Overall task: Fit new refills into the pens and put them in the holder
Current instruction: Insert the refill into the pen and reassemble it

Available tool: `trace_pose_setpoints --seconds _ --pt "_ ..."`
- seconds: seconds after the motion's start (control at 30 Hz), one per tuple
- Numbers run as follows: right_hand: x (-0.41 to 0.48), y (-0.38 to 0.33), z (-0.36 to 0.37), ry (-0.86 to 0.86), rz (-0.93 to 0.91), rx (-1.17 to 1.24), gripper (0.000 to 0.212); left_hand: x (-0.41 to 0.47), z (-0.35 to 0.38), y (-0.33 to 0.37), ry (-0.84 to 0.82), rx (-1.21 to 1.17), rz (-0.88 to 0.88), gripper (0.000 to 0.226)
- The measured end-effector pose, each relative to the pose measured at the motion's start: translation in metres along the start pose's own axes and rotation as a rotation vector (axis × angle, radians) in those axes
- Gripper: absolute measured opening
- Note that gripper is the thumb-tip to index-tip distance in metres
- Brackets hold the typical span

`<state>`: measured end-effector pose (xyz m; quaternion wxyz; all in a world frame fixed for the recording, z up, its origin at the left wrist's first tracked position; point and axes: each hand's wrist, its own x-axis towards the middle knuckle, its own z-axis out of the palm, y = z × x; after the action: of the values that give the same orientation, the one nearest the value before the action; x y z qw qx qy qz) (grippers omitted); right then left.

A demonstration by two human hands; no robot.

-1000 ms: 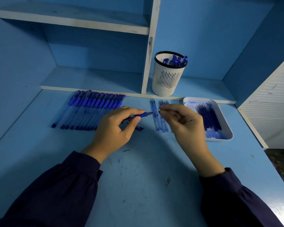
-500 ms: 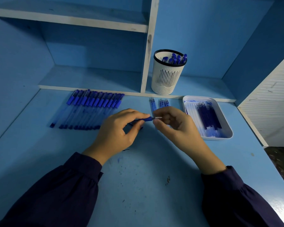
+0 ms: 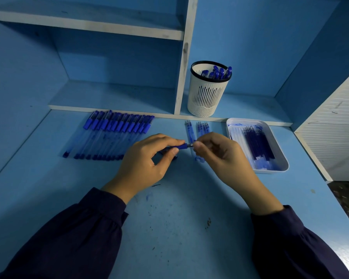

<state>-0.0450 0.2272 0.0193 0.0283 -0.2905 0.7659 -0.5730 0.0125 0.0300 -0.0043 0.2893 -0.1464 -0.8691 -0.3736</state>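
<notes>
Single view, worn on the head. Looking forward and down, steeply onto the blue desk [image 3: 179, 238] and across to the shelf unit [image 3: 184, 57] at the back. Sitting very near: left sleeve [image 3: 69, 238] and right sleeve [image 3: 300, 248] filling the bottom corners, left hand [image 3: 147, 158] and right hand [image 3: 220, 156] meeting on a pen [image 3: 181, 147] just above mid-frame. Sweeping wide, too, with the row of pens [image 3: 113, 135] off to the left, white tray [image 3: 270, 171] to the right, pen holder [image 3: 208, 93] upright beyond the hands on the low shelf. Facing the back wall almost square-on. Bowing straight edges toward the borders, wide-angle fashion.
</notes>
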Motion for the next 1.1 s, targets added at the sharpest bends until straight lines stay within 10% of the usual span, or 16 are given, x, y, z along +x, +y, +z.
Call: trace_pose_setpoints --seconds 1.1 --pt "-0.0005 -0.0010 0.0031 0.046 -0.023 -0.033 0.013 0.0001 -0.0006 -0.0033 -0.019 -0.009 0.007 0.021"
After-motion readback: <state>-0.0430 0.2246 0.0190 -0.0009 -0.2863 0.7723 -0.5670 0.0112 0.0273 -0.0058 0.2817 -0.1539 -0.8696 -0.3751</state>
